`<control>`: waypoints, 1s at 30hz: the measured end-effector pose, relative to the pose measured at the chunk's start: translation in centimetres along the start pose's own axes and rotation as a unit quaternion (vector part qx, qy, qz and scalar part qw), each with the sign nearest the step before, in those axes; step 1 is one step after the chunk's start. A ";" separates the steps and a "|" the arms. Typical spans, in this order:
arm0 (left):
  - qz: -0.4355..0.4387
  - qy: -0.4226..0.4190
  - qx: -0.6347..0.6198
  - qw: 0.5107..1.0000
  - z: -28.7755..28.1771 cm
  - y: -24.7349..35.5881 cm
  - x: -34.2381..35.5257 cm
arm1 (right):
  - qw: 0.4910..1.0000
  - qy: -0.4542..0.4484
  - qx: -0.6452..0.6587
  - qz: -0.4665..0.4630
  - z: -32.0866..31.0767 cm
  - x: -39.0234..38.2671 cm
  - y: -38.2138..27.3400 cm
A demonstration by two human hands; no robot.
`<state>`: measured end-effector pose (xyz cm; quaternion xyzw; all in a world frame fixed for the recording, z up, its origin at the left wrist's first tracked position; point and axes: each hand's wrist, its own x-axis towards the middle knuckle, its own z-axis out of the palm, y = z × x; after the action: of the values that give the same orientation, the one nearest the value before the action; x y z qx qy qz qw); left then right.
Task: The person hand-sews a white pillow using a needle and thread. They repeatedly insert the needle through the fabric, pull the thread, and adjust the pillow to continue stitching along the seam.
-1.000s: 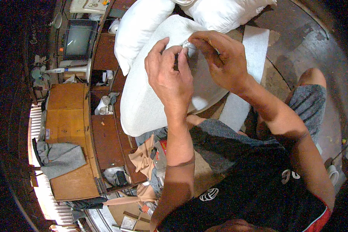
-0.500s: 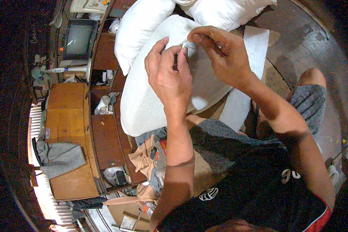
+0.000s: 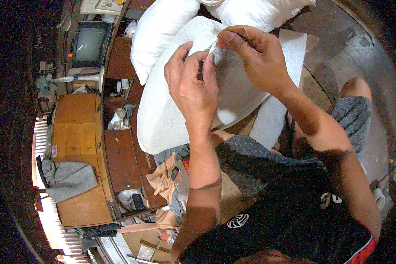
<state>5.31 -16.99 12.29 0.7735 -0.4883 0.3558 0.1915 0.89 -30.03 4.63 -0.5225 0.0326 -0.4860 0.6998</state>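
A large white cushion with a soft fabric cover lies across my lap, under both hands. Thumb and forefinger of my left hand are pinched on a small, narrow white piece, too small to name, above the cushion's upper part. The other left fingers are bent and raised. My right hand is closed in a pinch at the upper end of that piece. A thin pale sliver shows above its knuckles; what the right fingertips hold is hidden.
White pillows lie beyond the cushion. A white fabric strip is to its right on the floor. To the left stand a brown wooden cabinet with a grey cloth on it, and a dark screen. Beige cloth lies near my left forearm.
My right hand has shifted slightly right and turned, showing more of the white piece between the hands. My left hand stays in place.
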 end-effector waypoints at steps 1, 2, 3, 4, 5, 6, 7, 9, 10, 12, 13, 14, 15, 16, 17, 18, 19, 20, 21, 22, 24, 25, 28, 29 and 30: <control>0.001 -0.003 0.000 1.000 0.0 0.0 0.0 | 1.000 -0.003 0.012 0.011 -0.1 0.0 0.0; 0.003 -0.005 0.000 1.000 0.1 0.0 0.0 | 0.999 -0.007 0.025 0.023 -0.2 0.1 0.0; 0.005 -0.005 0.002 1.000 0.1 0.0 0.0 | 0.999 -0.010 0.037 0.034 -0.3 0.1 0.0; 0.007 -0.005 0.005 1.000 0.1 0.0 0.0 | 0.997 -0.028 0.042 0.055 -0.5 0.2 -0.2; 0.010 -0.004 0.008 1.000 0.1 0.0 0.0 | 0.995 -0.046 0.046 0.075 -0.8 0.4 -0.6; 0.007 -0.007 0.010 1.000 0.0 0.0 0.0 | 0.992 -0.064 0.050 0.096 -1.0 0.4 -0.8; 0.005 -0.009 0.011 1.000 0.0 0.1 0.1 | 0.988 -0.073 0.073 0.112 -1.1 0.5 -0.8; 0.002 -0.013 0.014 1.000 0.0 0.3 0.1 | 0.978 -0.091 0.118 0.145 -1.4 1.0 -0.6; 0.002 -0.014 0.017 1.000 0.0 0.3 0.1 | 0.973 -0.097 0.133 0.160 -1.5 1.2 -0.5; 0.001 -0.015 0.020 1.000 -0.1 0.4 0.0 | 0.962 -0.109 0.162 0.190 -1.7 1.6 -0.3; -0.001 -0.017 0.020 1.000 -0.1 0.4 0.0 | 0.960 -0.114 0.168 0.193 -1.7 1.7 -0.2; -0.003 -0.018 0.020 1.000 -0.1 0.4 0.0 | 0.958 -0.118 0.175 0.196 -1.8 1.7 -0.2; 0.001 -0.015 0.020 1.000 0.0 0.4 -0.1 | 0.955 -0.123 0.181 0.199 -1.8 1.8 -0.2; 0.006 -0.013 0.020 1.000 0.2 0.3 -0.1 | 0.956 -0.129 0.179 0.196 -1.9 1.9 -0.1; 0.010 -0.010 0.020 1.000 0.3 0.2 -0.2 | 0.956 -0.136 0.176 0.193 -2.0 1.9 0.0; 0.016 -0.007 0.024 1.000 0.3 0.2 -0.2 | 0.956 -0.142 0.173 0.191 -2.0 1.9 0.0; 0.021 -0.004 0.028 0.999 0.4 0.1 -0.2 | 0.952 -0.150 0.177 0.198 -2.0 1.9 0.0; 0.026 -0.002 0.031 0.999 0.5 0.1 -0.2 | 0.949 -0.158 0.182 0.205 -1.9 1.9 0.0; 0.028 0.001 0.031 0.999 0.6 0.0 -0.2 | 0.945 -0.166 0.186 0.212 -1.9 1.9 0.0; 0.030 0.003 0.030 0.999 0.6 0.0 -0.2 | 0.945 -0.169 0.183 0.212 -1.8 1.9 0.0; 0.027 0.004 0.024 0.999 0.5 -0.1 -0.3 | 0.946 -0.174 0.176 0.211 -1.8 2.1 -0.2; 0.024 0.002 0.018 1.000 0.5 -0.2 -0.1 | 0.945 -0.156 0.185 0.218 -1.8 2.1 -0.4; 0.005 -0.007 0.004 1.000 0.4 -0.2 0.3 | 0.941 -0.111 0.216 0.236 -2.0 2.1 -0.7; -0.003 -0.011 -0.002 1.000 0.5 -0.1 0.4 | 0.938 -0.100 0.231 0.240 -2.0 2.2 -0.5; -0.007 -0.011 0.003 1.000 0.5 -0.1 0.4 | 0.934 -0.090 0.246 0.243 -2.1 2.3 -0.3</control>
<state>5.65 -17.53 12.24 0.7814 -0.4840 0.3470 0.1864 0.75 -33.11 4.99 -0.3519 -0.0244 -0.2449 0.9031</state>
